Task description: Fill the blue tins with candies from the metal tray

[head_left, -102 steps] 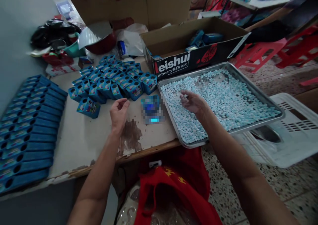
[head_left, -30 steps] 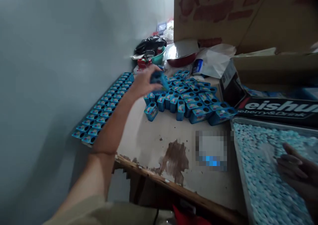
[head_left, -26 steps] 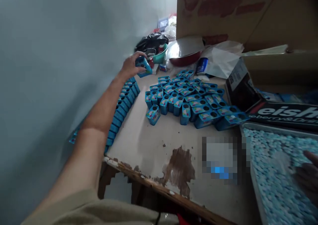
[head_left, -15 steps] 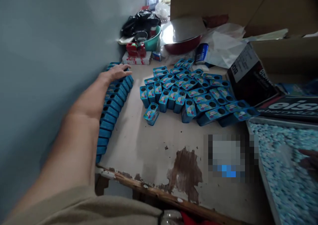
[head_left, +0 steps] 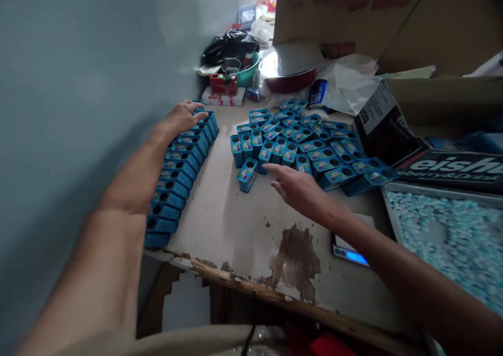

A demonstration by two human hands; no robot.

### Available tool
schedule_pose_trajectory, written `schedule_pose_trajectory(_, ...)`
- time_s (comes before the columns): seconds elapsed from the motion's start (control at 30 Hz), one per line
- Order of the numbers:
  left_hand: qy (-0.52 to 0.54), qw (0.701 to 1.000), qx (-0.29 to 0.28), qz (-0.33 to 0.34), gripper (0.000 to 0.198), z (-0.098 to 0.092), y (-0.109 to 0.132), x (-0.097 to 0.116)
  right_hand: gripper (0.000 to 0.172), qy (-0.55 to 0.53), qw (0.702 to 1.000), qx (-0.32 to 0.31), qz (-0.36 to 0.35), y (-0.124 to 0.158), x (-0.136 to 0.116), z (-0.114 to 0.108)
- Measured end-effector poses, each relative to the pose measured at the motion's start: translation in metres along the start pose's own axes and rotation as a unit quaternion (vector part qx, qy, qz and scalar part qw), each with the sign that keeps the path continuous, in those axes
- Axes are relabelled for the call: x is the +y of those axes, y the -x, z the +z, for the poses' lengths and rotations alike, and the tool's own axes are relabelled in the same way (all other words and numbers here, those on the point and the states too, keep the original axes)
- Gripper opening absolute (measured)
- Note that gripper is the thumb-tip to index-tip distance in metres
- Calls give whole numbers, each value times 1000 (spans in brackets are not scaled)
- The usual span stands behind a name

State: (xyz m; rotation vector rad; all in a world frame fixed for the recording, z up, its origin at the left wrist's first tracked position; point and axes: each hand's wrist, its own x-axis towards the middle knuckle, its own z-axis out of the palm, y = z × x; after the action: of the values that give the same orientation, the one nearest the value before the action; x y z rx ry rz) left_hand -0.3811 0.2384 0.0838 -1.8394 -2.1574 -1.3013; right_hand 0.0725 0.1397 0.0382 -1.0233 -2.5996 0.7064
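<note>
A long row of small blue plastic containers [head_left: 178, 178], each with a dark round hole on top, stands along the wall at left. My left hand [head_left: 185, 116] rests over the row's far end, fingers apart and holding nothing. My right hand [head_left: 296, 188] reaches in from the right above the table, open, index finger stretched toward a loose cluster of similar containers [head_left: 291, 130] with printed labels. Just left of that fingertip, one container [head_left: 247, 175] stands in front of the cluster. Whether the fingertip touches a container I cannot tell.
Under my right forearm is a digital scale [head_left: 353, 255] with a lit blue display. A metal tray [head_left: 393, 217] of pale blue pieces lies at right, beside a black printed box [head_left: 393, 122]. Behind stand a red tape dispenser [head_left: 223, 84], green basin [head_left: 247, 74] and blue can [head_left: 317, 92].
My right hand has come from the tray at right across the table to the container cluster. My left hand stays at the row's far end. The view has shifted slightly.
</note>
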Motion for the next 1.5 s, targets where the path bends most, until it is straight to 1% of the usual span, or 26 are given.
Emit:
schedule_pose_trajectory(0.03, -17, 999, -35, -16, 42, -17, 4, 2, 53, 36, 999, -33, -12, -24, -11, 10)
schedule_pose_trajectory(0.1, -72, 985, -138, -72, 41, -54, 18, 5, 47, 112, 990, -90, -12, -59, -28, 20)
schedule_pose_trajectory(0.17, -132, 966, -201, -98, 46, -88, 37, 8, 36, 155, 981, -113, -1, -75, -37, 20)
schedule_pose_trajectory(0.2, -149, 961, -213, -94, 48, -101, 49, 10, 31, 163, 979, -120, 1, -76, -39, 18)
schedule_pose_trajectory(0.27, -163, 964, -202, -56, 58, -118, 74, 14, 28, 162, 979, -126, 7, -65, -41, 10)
schedule_pose_trajectory(0.33, -157, 970, -187, -3, 85, -119, 99, 21, 31, 152, 981, -120, 21, -38, -40, -1)
schedule_pose_trajectory(0.37, -152, 973, -171, 31, 94, -114, 112, 25, 33, 148, 982, -112, 40, -20, -38, -8)
schedule_pose_trajectory(0.4, -140, 977, -149, 57, 95, -108, 125, 32, 34, 147, 981, -104, 69, 2, -35, -16)
schedule_pose_trajectory(0.43, -121, 979, -150, 72, 90, -99, 137, 40, 34, 148, 979, -94, 108, 25, -31, -26)
schedule_pose_trajectory(0.5, -81, 979, -163, 95, 78, -79, 159, 60, 32, 159, 962, -78, 208, 75, -20, -46)
schedule_pose_trajectory(0.57, -60, 974, -186, 119, 67, -56, 175, 83, 30, 180, 935, -51, 301, 123, -5, -64)
schedule_pose_trajectory(0.67, -75, 957, -231, 160, 62, -17, 184, 116, 30, 198, 904, -16, 378, 171, 18, -78)
schedule_pose_trajectory(0.7, -87, 950, -247, 170, 59, -3, 186, 127, 30, 195, 902, -7, 386, 179, 25, -78)
schedule_pose_trajectory(0.77, -91, 939, -272, 187, 53, 24, 188, 148, 28, 173, 909, 5, 378, 187, 38, -77)
schedule_pose_trajectory(0.83, -57, 934, -289, 203, 49, 48, 195, 169, 24, 134, 927, 18, 349, 190, 52, -75)
schedule_pose_trajectory(0.9, -1, 925, -314, 216, 49, 65, 206, 186, 24, 84, 944, 49, 317, 199, 65, -75)
schedule_pose_trajectory(1.0, 55, 918, -339, 199, 53, 80, 229, 200, 42, 37, 943, 152, 295, 240, 88, -75)
schedule_pose_trajectory(1.07, 75, 919, -349, 169, 58, 85, 243, 202, 43, 66, 926, 217, 300, 282, 107, -71)
schedule_pose_trajectory(1.1, 83, 919, -354, 151, 62, 88, 250, 202, 43, 95, 924, 219, 298, 305, 119, -68)
schedule_pose_trajectory(1.13, 90, 920, -359, 131, 66, 90, 256, 201, 46, 127, 929, 199, 285, 325, 130, -63)
schedule_pose_trajectory(1.2, 99, 921, -364, 92, 72, 95, 266, 201, 69, 185, 934, 130, 278, 358, 153, -51)
schedule_pose_trajectory(1.27, 107, 923, -364, 59, 74, 102, 274, 205, 74, 229, 929, 80, 279, 371, 172, -42)
schedule_pose_trajectory(1.3, 115, 924, -362, 48, 73, 105, 278, 209, 69, 244, 928, 66, 276, 370, 180, -39)
schedule_pose_trajectory(1.4, 159, 925, -343, 36, 70, 115, 288, 225, 45, 248, 933, 43, 257, 348, 190, -39)
schedule_pose_trajectory(1.47, 198, 924, -325, 33, 66, 121, 294, 237, 33, 211, 940, 41, 267, 326, 189, -41)
schedule_pose_trajectory(1.5, 217, 923, -316, 29, 64, 125, 297, 243, 27, 172, 941, 54, 286, 317, 187, -42)
